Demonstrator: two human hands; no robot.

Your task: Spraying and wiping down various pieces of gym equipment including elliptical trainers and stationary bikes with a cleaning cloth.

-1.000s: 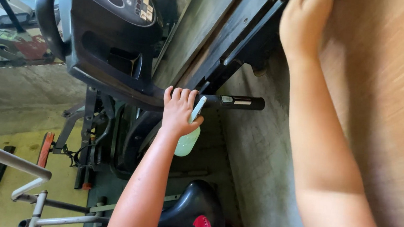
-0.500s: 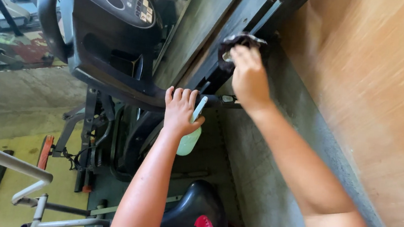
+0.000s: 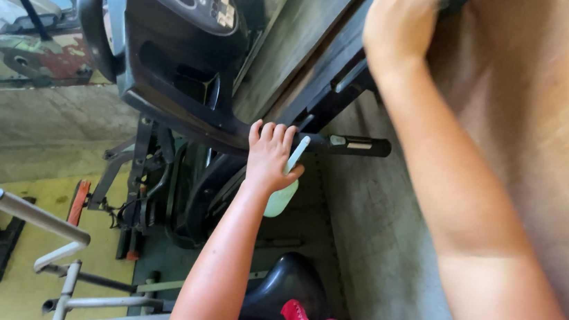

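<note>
Left hand (image 3: pixel 269 155) closed round a pale green spray bottle (image 3: pixel 283 193), pressed against the black handlebar (image 3: pixel 352 145) of the exercise machine. Right hand (image 3: pixel 398 21) up at the frame's top edge; grip not discernible.

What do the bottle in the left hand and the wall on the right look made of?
Spray bottle: translucent pale green plastic, seemingly; light glows through its body. Wall: probably wood or plywood, matte orange-brown with faint grain streaks, though blurred. Left hand holds the bottle against the handlebar.
</note>
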